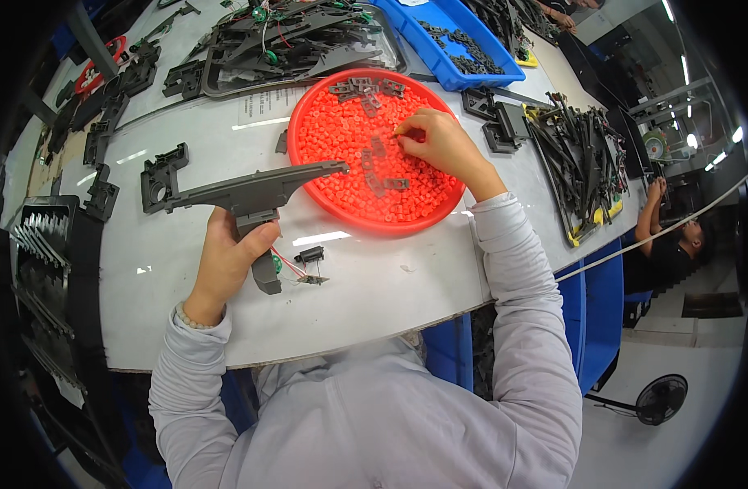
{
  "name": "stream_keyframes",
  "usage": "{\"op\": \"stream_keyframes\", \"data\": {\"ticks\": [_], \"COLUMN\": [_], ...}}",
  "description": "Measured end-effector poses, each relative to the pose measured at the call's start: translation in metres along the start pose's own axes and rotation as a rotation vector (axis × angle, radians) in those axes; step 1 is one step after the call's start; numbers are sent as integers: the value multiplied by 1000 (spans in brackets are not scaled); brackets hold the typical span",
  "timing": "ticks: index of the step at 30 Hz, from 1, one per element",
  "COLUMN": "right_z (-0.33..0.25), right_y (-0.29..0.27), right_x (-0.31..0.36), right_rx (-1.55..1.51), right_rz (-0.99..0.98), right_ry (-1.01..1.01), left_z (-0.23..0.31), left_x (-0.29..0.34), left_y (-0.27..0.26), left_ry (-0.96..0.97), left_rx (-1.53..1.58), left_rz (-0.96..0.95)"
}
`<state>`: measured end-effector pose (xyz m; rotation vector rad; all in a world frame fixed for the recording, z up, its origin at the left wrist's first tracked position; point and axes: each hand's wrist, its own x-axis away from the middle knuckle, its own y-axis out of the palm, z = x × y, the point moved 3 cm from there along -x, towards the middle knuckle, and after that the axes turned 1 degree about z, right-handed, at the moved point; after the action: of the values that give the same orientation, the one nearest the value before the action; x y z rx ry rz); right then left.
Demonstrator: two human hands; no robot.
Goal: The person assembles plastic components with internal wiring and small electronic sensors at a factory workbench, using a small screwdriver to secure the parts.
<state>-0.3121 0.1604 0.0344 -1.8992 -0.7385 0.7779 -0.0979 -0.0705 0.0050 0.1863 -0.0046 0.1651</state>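
My left hand (224, 262) grips a long grey plastic housing (243, 190) by its short downward handle. Thin red and white wires run from that handle to a small circuit board (312, 279) on the table, beside a small black cylindrical part (309, 254). Over the right half of a round red basin (390, 230) is my right hand (447, 147), thumb and forefinger brought together low over the pieces. Whatever lies between those fingertips is too small to make out. The basin is filled with small orange-red plastic pieces (329, 134), with several little grey clips (374, 173) on top.
Behind the basin stand a metal tray (213, 80) heaped with grey housings and wires, and a blue bin (496, 80) of dark parts. Grey brackets (504, 130) and a tray of long dark parts (582, 163) lie right. A black rack (48, 269) stands left; another person (675, 244) sits far right.
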Motion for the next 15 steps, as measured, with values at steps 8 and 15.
{"op": "stream_keyframes", "data": {"ticks": [8,15], "right_z": [3,0], "right_y": [4,5], "right_x": [-3,-5], "right_rx": [-21,87], "right_rz": [-26,-7], "right_ry": [43,-45], "left_z": [-2,0], "left_x": [-1,0], "left_y": [-1,0], "left_ry": [13,54], "left_rx": [4,-63], "left_rz": [3,38]}}
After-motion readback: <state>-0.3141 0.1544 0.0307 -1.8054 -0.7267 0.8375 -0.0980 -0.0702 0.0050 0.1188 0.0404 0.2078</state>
